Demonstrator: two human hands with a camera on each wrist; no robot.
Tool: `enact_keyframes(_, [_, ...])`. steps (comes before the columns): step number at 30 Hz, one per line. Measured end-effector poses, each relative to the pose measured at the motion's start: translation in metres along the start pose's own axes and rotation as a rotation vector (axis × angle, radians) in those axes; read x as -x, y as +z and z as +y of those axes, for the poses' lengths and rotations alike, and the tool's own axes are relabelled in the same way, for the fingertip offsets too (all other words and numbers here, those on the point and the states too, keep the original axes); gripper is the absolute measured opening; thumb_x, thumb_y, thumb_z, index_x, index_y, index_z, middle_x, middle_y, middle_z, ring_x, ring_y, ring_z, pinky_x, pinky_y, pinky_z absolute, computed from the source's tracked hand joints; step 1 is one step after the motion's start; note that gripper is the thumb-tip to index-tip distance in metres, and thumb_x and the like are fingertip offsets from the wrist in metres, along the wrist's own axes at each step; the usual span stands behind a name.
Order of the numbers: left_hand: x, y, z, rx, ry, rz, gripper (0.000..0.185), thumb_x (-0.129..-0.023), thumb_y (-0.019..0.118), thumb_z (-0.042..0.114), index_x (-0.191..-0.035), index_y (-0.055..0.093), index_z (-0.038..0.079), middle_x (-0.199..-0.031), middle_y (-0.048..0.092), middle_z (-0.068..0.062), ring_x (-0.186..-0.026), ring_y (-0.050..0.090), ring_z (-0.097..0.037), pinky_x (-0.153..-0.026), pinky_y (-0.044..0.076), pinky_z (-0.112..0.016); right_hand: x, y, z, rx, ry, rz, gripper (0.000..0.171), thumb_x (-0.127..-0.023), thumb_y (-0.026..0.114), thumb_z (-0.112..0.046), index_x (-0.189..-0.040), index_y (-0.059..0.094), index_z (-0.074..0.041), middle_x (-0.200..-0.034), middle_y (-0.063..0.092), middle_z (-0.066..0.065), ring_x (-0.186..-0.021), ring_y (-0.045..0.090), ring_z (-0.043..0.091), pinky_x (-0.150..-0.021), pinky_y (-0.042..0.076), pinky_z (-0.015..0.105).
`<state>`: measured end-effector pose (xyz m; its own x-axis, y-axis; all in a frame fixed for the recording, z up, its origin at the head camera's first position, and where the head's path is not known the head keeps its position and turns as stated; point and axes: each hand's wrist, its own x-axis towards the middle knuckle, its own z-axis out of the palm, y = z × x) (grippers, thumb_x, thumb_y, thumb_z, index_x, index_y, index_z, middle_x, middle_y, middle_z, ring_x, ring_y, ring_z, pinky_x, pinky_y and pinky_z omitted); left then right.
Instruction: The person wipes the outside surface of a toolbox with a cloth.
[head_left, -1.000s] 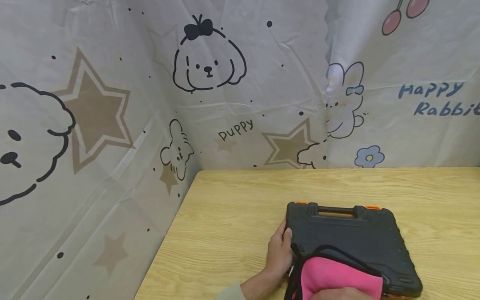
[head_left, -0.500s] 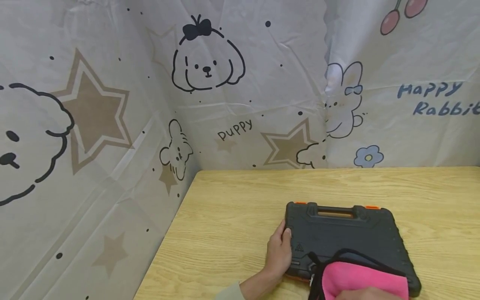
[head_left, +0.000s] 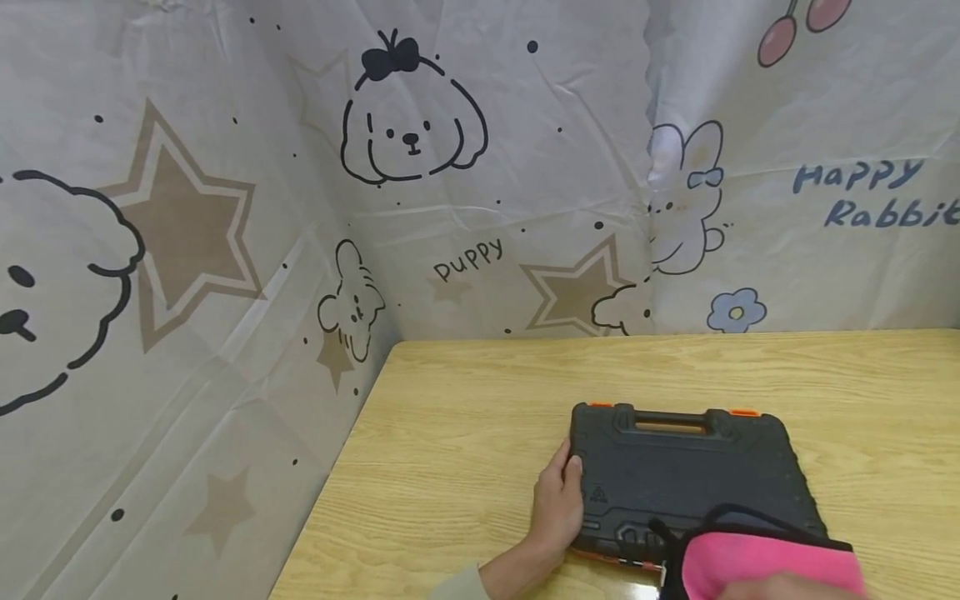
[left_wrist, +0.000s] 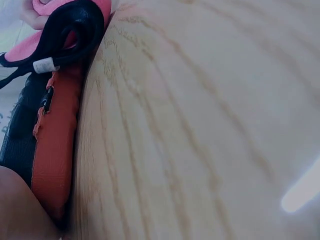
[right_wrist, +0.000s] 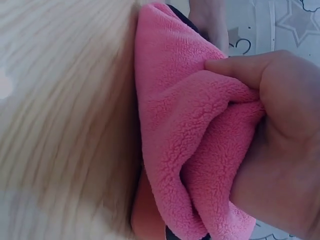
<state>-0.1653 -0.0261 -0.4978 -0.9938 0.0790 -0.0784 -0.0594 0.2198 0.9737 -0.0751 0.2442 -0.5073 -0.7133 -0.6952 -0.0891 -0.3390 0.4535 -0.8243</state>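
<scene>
A black plastic tool case (head_left: 682,475) with orange latches lies on the table. My left hand (head_left: 553,508) holds its left edge, thumb near the top face and fingers along the side. The case's orange side (left_wrist: 57,145) shows in the left wrist view. A pink fleecy cloth (head_left: 772,562) with black edging lies over the front right part of the case. My right hand (right_wrist: 285,130) grips a bunched fold of this cloth, its thumb on top. A black loop with a white tag (left_wrist: 44,65) hangs from the cloth's end.
The wood-grain table (head_left: 450,433) runs back to a hanging printed sheet (head_left: 465,192) with dogs, stars and a rabbit. Another stretch of sheet (head_left: 150,333) hangs along the table's left edge.
My right hand has moved the pink cloth rightward along the front of the case, baring its front left part. The left hand and the case have stayed nearly still.
</scene>
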Motion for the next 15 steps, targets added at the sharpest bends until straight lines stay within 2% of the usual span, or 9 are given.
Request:
enact_keyframes(3, [0.000,0.000,0.000,-0.004,-0.001,0.003,0.052,-0.109,0.040,0.027,-0.153,0.034,-0.001,-0.153,0.040,-0.016,-0.142,0.034,-0.032,-0.114,0.028,-0.053,0.006,-0.002,0.003,-0.006,0.028,0.015,0.023,-0.097,0.061,-0.016,-0.085,0.065,-0.035,-0.071,0.054,-0.026,-0.061,0.051,-0.008,-0.045,0.042,0.020])
enact_keyframes(5, [0.000,0.000,0.000,-0.006,-0.003,0.005,0.052,-0.109,0.040,0.027,-0.153,0.034,-0.001,-0.153,0.041,-0.016,-0.142,0.034,-0.032,-0.114,0.028,-0.053,0.011,-0.004,0.007,-0.023,0.006,0.022,0.025,-0.096,0.060,-0.013,-0.083,0.065,-0.034,-0.071,0.053,-0.027,-0.060,0.049,-0.009,-0.044,0.041,0.019])
enact_keyframes(7, [0.001,0.000,0.000,-0.007,-0.006,0.007,0.052,-0.109,0.040,0.027,-0.153,0.035,-0.001,-0.153,0.040,-0.016,-0.142,0.034,-0.032,-0.114,0.029,-0.052,0.015,-0.006,0.010,0.011,-0.009,0.022,0.027,-0.096,0.061,-0.013,-0.082,0.064,-0.035,-0.071,0.050,-0.029,-0.058,0.047,-0.010,-0.043,0.039,0.018])
enact_keyframes(11, [0.001,0.000,0.002,-0.009,-0.008,0.016,0.052,-0.109,0.041,0.026,-0.153,0.035,-0.001,-0.154,0.040,-0.016,-0.142,0.033,-0.033,-0.114,0.028,-0.053,0.020,-0.016,0.015,0.007,-0.070,-0.039,0.027,-0.098,0.059,-0.011,-0.086,0.065,-0.034,-0.076,0.050,-0.030,-0.062,0.048,-0.011,-0.045,0.041,0.017])
enact_keyframes(15, [0.001,0.000,0.002,-0.008,-0.002,0.016,0.052,-0.109,0.041,0.026,-0.153,0.035,-0.001,-0.154,0.039,-0.016,-0.143,0.032,-0.033,-0.115,0.027,-0.053,0.026,-0.026,0.021,-0.121,-0.061,-0.110,0.028,-0.100,0.054,-0.007,-0.091,0.068,-0.030,-0.080,0.055,-0.027,-0.067,0.051,-0.010,-0.049,0.043,0.016])
